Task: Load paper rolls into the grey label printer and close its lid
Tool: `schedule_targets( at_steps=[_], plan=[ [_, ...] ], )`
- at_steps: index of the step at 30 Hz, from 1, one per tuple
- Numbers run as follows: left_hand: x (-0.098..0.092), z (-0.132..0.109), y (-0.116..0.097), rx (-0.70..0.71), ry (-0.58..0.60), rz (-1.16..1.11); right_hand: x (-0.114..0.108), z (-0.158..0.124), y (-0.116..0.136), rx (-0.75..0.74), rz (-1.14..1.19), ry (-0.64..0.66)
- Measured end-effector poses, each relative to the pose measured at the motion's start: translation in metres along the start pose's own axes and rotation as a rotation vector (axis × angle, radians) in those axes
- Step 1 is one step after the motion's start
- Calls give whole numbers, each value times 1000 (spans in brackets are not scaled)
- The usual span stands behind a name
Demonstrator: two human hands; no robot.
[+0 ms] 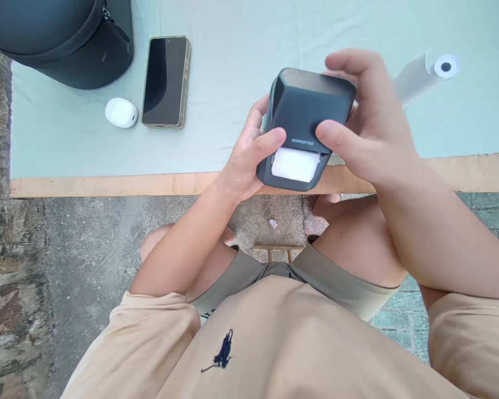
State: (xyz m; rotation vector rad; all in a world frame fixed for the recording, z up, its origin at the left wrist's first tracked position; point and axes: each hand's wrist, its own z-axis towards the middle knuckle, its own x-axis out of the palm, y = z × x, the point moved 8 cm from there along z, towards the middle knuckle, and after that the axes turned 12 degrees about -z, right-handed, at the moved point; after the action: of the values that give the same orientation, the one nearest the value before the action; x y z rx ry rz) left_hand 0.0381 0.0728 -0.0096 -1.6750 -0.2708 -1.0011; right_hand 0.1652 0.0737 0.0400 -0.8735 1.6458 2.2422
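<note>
A dark label printer (311, 113) marked NIIMBOT is held up over the table's front edge, slightly tilted. White paper (296, 164) sticks out of the slot at its near end. My left hand (251, 152) grips the printer's left side, with the thumb beside the slot. On the other side, my right hand (368, 119) has its thumb on the lid and its fingers curled behind the right edge; some fingertips are hidden. To the right, a roll of white paper (424, 75) lies on the table with its core end facing right.
On the cloth-covered table (228, 61) lie a smartphone (164, 82) and a white earbud case (121, 113). A black zippered bag (79, 50) stands at the far left. The wooden table edge (149, 184) runs above my knees. A small paper scrap (273, 224) lies on the ground.
</note>
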Motion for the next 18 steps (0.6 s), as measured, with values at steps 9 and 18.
schedule_targets(
  at_steps=[9, 18],
  plan=[
    [1, 0, 1, -15, -6, 11, 9, 1, -1, -25, 20, 88],
    [4, 4, 5, -66, -44, -115, -3, -1, -7, 48, -74, -62]
  ],
)
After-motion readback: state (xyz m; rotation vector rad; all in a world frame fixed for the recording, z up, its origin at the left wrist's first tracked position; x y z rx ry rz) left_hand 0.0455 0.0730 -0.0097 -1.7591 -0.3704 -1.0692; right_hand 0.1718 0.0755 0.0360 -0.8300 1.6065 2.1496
